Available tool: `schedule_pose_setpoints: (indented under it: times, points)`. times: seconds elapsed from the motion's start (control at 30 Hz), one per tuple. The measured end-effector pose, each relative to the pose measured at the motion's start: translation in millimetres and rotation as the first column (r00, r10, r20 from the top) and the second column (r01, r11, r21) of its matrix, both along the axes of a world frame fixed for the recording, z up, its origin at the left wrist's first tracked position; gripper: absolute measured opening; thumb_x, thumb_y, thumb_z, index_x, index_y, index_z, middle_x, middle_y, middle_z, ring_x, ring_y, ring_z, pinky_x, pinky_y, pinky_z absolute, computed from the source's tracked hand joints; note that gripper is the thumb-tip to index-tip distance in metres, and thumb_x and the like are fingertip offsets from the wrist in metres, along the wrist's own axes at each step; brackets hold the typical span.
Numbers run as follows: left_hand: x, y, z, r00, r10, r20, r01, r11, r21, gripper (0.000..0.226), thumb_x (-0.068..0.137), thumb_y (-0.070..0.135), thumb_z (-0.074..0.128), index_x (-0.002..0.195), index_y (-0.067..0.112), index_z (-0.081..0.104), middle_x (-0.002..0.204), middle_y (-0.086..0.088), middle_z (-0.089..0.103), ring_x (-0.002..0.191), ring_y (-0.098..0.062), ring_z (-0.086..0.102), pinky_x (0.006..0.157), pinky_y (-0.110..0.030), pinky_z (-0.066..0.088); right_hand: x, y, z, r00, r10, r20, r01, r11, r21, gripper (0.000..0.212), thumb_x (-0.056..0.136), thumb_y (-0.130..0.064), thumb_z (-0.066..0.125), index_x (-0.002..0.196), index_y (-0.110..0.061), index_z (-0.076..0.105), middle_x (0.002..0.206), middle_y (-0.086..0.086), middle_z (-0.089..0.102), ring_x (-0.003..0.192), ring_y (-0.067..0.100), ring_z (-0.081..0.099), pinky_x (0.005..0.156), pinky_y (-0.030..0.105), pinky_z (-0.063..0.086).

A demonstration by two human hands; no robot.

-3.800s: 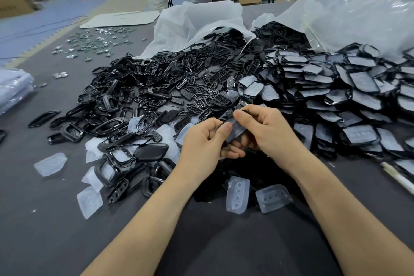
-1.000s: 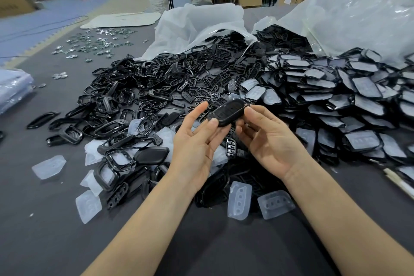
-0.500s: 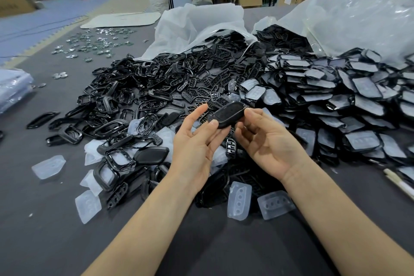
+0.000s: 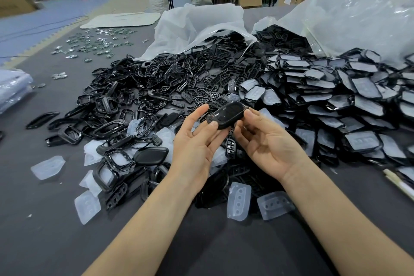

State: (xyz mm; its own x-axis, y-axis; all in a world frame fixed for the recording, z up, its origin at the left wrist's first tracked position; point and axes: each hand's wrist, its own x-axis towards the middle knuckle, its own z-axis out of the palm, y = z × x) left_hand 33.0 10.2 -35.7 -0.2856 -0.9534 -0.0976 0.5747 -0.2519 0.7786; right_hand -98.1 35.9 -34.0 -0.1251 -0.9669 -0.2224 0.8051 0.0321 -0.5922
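Grey tabletop (image 4: 56,242) carries a black parts heap (image 4: 179,87) from nine to three o'clock. Above its centre, left hand (image 4: 195,148), fingers (image 4: 211,126) straight, props a black fob shell (image 4: 226,114); right hand (image 4: 268,143) pinches its three-o'clock end.

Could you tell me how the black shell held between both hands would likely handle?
The black shell is probably stiff: it keeps its shape bridging the left hand and right hand. Likely light, since fingertips alone carry it. Its glossy face may be slippery.
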Motion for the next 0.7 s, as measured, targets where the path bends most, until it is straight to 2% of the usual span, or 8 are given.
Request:
schedule_pose_setpoints:
  times: [0.2,0.4,0.6,0.7]
  points:
    - [0.5,-1.3,-0.6,1.0,0.001,-0.01,-0.001,1.0,-0.02,0.033,0.092,-0.011,0.049,0.116,0.011,0.059,0.087,-0.009,0.074,0.086,-0.021,0.073,0.074,-0.024,0.058,0.1,0.6,0.0,0.999,0.046,0.003,-0.046,0.999,-0.012,0.015,0.07,-0.012,0.065,0.083,-0.003,0.066,0.067,0.004,0.064,0.06,0.011,0.064,0.061,0.022,0.057]
    - [0.6,-2.2,-1.2,0.999,0.025,0.022,-0.023,0.995,-0.093,0.032,0.092,-0.011,0.049,0.114,0.01,0.059,0.085,-0.006,0.075,0.086,-0.018,0.072,0.074,-0.022,0.057,0.1,0.2,-0.2,0.997,0.059,-0.046,-0.061,0.998,-0.029,0.015,0.072,-0.013,0.063,0.064,-0.007,0.075,0.065,0.003,0.066,0.062,0.011,0.066,0.063,0.022,0.058]
    - [0.3,-1.3,-1.4,0.999,0.032,0.041,-0.027,0.993,-0.111,0.032,0.092,-0.011,0.049,0.114,0.011,0.06,0.083,-0.003,0.074,0.084,-0.016,0.072,0.074,-0.022,0.057,-0.2,-0.9,-0.8,0.999,0.009,-0.047,-0.008,1.0,0.016,0.02,0.071,-0.02,0.066,0.082,-0.003,0.067,0.068,0.006,0.065,0.06,0.013,0.065,0.06,0.024,0.058]
    - [-0.6,0.0,-1.1,0.998,0.031,0.06,-0.024,0.992,-0.123,0.032,0.093,-0.01,0.049,0.114,0.011,0.06,0.083,-0.003,0.075,0.085,-0.016,0.072,0.074,-0.021,0.057,1.4,0.2,-1.4,0.995,0.022,-0.099,-0.021,1.0,0.003,0.017,0.069,-0.023,0.067,0.072,-0.008,0.075,0.063,0.003,0.065,0.059,0.011,0.065,0.06,0.022,0.057]
